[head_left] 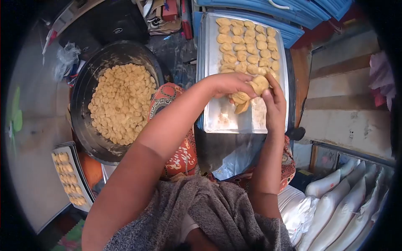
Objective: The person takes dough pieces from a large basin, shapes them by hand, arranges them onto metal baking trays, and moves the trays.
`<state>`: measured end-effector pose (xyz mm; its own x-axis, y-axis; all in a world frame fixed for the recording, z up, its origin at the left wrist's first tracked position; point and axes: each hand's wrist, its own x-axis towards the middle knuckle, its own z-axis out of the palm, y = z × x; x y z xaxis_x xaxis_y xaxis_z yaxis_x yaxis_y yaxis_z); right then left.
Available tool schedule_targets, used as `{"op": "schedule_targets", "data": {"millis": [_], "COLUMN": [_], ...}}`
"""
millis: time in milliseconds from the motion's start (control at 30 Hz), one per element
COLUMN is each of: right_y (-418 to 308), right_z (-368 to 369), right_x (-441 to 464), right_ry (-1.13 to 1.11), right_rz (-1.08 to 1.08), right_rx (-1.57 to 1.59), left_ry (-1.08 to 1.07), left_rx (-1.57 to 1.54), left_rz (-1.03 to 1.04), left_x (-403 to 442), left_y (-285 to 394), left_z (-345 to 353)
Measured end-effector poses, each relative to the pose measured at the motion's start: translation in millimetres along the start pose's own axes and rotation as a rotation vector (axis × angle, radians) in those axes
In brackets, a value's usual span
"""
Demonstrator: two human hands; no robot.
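Observation:
Above a metal baking tray point(217, 119), my two hands come together around yellow dough pieces. My left hand point(232, 83) is closed on several dough pieces point(240, 100), which bulge out below its fingers. My right hand point(276, 98) has its fingers and thumb bent around one rounded dough piece point(260, 84), which the left fingertips also touch. Rows of flattened dough pieces point(252, 48) cover the far part of the tray. The tray's near part shows bare, shiny metal. Some of the nearest row is hidden behind my hands.
To the left stands a large black tub point(79, 104) filled with many small dough pieces point(121, 100). A smaller tray point(81, 178) with dough rows lies at the lower left. Blue plastic crates point(259, 14) are behind the baking tray. Filled white sacks point(335, 205) stand at the lower right.

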<state>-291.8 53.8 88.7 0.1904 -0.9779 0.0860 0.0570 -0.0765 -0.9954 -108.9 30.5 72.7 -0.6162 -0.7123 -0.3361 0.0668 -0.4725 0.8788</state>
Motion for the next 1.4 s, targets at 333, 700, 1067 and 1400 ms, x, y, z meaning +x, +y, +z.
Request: {"op": "schedule_targets", "data": {"millis": [333, 700, 1067, 1400], "right_y": [7, 63, -12, 18], "right_z": [-58, -72, 17, 12], "right_x": [12, -1, -9, -23], "right_ry": [0.344, 0.269, -0.127, 0.076], "right_rz": [-0.104, -0.012, -0.189, 0.058], "right_rx": [0.38, -0.971, -0.383, 0.158], "left_ry": [0.152, 0.296, 0.045, 0.063], "left_rx": [-0.162, -0.259, 0.021, -0.165], "left_rz": [0.075, 0.221, -0.003, 0.235], "left_x": [-3, -20, -21, -36], "left_y": [9, 15, 11, 16], "left_z": [-8, -19, -21, -38]}}
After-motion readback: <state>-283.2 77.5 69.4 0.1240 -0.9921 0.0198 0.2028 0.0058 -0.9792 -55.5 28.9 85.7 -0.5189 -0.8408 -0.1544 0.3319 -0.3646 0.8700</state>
